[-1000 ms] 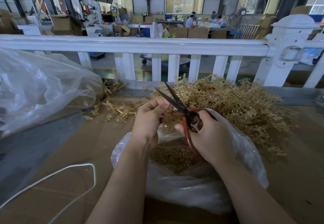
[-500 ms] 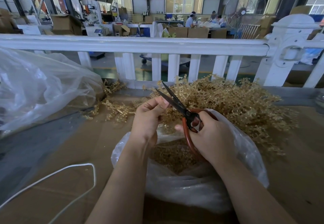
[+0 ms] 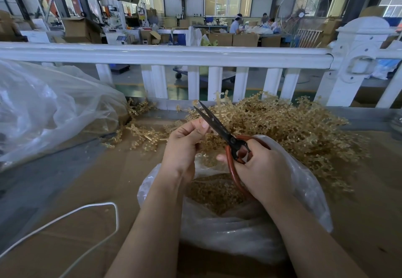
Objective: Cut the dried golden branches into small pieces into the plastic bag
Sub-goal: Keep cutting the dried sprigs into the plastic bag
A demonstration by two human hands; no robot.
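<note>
Cardboard tabletop [image 3: 91,182]: right hand [image 3: 261,169] gripped open scissors [image 3: 219,128]; left hand [image 3: 185,145] pinched branch piece over plastic bag [image 3: 239,234]

We see the dried golden branches [image 3: 282,130] heaped in a tangled, bushy mound just behind the plastic bag [image 3: 239,232], with a few loose sprigs [image 3: 141,134] scattered to the bag's far left. The bag is clear, crumpled, mouth open upward, part-filled with small golden cut pieces [image 3: 213,193]. Scissors [image 3: 219,130], dark blades slightly apart and pointing up-left, red handles, sit above the bag's mouth.
</note>
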